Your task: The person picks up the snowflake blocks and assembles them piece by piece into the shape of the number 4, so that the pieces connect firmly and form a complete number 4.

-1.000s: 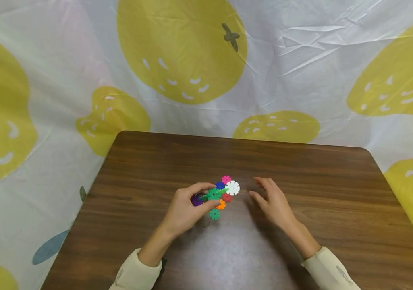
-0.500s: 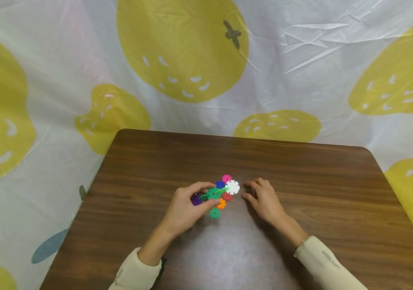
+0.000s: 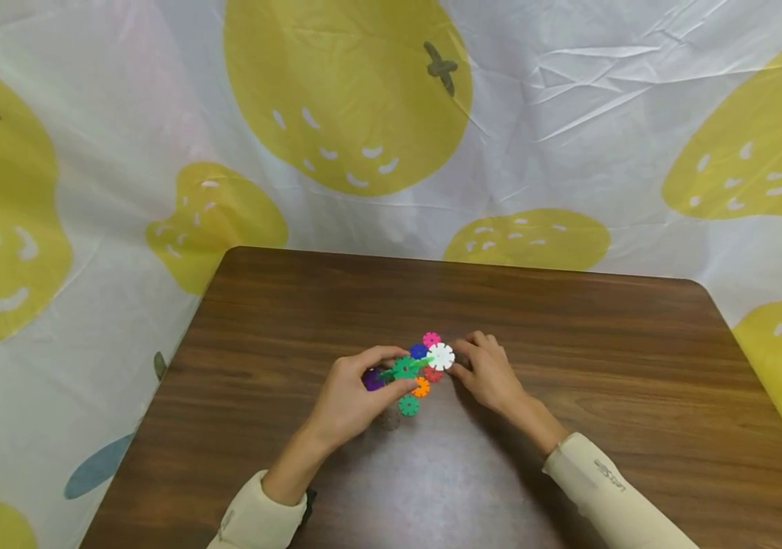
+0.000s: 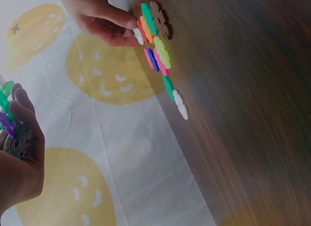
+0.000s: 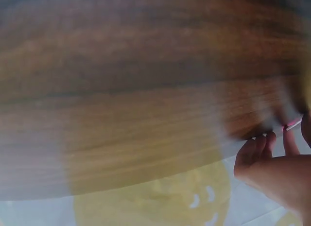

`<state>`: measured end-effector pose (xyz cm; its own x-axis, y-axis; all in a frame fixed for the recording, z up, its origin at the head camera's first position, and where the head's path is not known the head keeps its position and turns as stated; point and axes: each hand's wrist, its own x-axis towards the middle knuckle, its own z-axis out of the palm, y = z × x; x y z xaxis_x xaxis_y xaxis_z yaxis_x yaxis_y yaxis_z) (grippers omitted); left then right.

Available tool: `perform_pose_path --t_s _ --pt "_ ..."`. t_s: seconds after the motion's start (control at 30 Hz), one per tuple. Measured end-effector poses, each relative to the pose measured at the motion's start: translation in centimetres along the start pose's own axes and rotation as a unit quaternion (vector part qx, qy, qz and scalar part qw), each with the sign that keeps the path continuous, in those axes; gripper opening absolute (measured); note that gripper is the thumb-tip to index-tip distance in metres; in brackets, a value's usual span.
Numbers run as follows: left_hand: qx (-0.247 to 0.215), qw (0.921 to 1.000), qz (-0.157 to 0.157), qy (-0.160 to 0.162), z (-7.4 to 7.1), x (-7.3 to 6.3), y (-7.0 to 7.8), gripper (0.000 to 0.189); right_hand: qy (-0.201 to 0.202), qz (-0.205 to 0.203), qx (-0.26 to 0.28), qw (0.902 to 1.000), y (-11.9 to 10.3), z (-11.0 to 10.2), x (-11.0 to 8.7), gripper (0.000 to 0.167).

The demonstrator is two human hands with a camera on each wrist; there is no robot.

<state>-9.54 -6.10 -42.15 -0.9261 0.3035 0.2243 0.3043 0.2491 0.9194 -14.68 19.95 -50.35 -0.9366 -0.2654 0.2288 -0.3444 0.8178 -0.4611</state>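
With the left hand [image 3: 345,400], we are gripping an assembly of linked, notched green and purple plastic discs [image 3: 404,367] above the desk [image 3: 610,335]. With the right hand [image 3: 493,374], we are pinching a small white notched plastic disc [image 4: 139,36], right of the flat multicoloured discs [image 3: 421,387].

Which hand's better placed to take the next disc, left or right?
Right, I'd judge. The right hand has its fingers at a white notched plastic disc; the left hand is occupied, holding linked green and purple notched plastic discs.
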Motion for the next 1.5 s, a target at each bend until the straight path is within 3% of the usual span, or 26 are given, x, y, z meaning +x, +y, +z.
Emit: perform_pose_path --t_s 0.4,0.77,1.07,1.5 --pt "0.001 1.0000 0.007 -0.002 0.3 -0.3 -0.2 0.031 -0.015 0.058 0.095 0.9937 -0.1 -0.5 -0.8 0.013" --pt "0.012 0.9998 0.013 0.004 0.3 -0.4 -0.1 0.031 -0.003 0.088 0.139 0.9863 -1.3 -1.9 -2.2 0.011" --pt "0.011 0.9995 0.031 0.005 0.2 -0.4 0.1 0.029 0.042 0.079 0.180 0.9796 -3.5 -5.5 -3.0 0.012" --pt "0.006 0.9994 0.033 0.009 0.3 -0.2 0.2 0.029 0.145 0.026 0.162 0.9758 -5.5 -8.8 -3.7 0.017"
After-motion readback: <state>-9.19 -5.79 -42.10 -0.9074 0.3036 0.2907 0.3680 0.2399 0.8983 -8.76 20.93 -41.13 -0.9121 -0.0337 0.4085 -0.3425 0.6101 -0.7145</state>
